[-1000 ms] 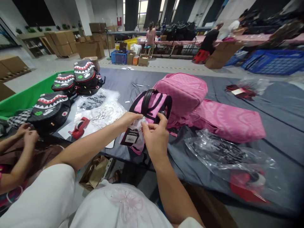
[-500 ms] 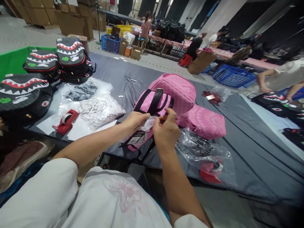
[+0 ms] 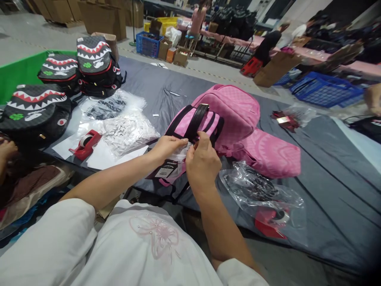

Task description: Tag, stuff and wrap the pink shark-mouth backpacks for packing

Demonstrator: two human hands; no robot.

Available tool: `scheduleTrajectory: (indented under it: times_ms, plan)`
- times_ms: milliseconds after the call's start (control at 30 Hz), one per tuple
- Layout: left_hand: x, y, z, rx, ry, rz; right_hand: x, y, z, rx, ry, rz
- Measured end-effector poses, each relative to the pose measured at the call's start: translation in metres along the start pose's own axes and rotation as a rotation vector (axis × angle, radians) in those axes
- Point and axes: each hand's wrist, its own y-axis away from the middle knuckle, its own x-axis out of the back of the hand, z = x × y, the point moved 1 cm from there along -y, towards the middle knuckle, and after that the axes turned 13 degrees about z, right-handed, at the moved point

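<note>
A pink checkered backpack [image 3: 230, 113] lies on the grey table cover in front of me, its black carry handle [image 3: 198, 118] facing up. My left hand [image 3: 169, 147] pinches the upper part of a small clear plastic sleeve [image 3: 180, 153] beside the straps. A dark tag with a white barcode label [image 3: 166, 170] shows lower down at the sleeve. Close by, my right hand [image 3: 204, 162] is closed, thumb and forefinger together just below the handle. Whatever its fingertips hold is hidden. A second pink piece with a jagged pattern [image 3: 272, 155] lies against the backpack's right side.
Black shark-mouth backpacks [image 3: 35, 111] stand at left. Nearer are a red tape dispenser [image 3: 86, 145] and a bag of small white pieces [image 3: 127, 133]. At right lie a clear bag of black cords [image 3: 258, 186] and another red dispenser [image 3: 269, 222]. Another person's hand [image 3: 7, 150] shows at far left.
The camera view has shifted, so the table's things sit differently in frame. Both hands stay at the backpack's handle, with only slight finger movement.
</note>
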Motion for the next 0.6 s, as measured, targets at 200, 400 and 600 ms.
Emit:
scheduleTrajectory:
  times_ms: [200,400,600]
  plan:
    - [-0.004,0.0,-0.001,-0.004,0.011,0.029,0.001,-0.004,0.002,0.006,-0.031,-0.043]
    - [0.003,-0.001,0.003,0.088,0.023,0.012,-0.002,0.0,0.007,-0.04,-0.106,0.029]
    - [0.009,0.004,0.011,0.142,-0.025,0.02,-0.005,0.006,0.007,-0.054,-0.129,0.122]
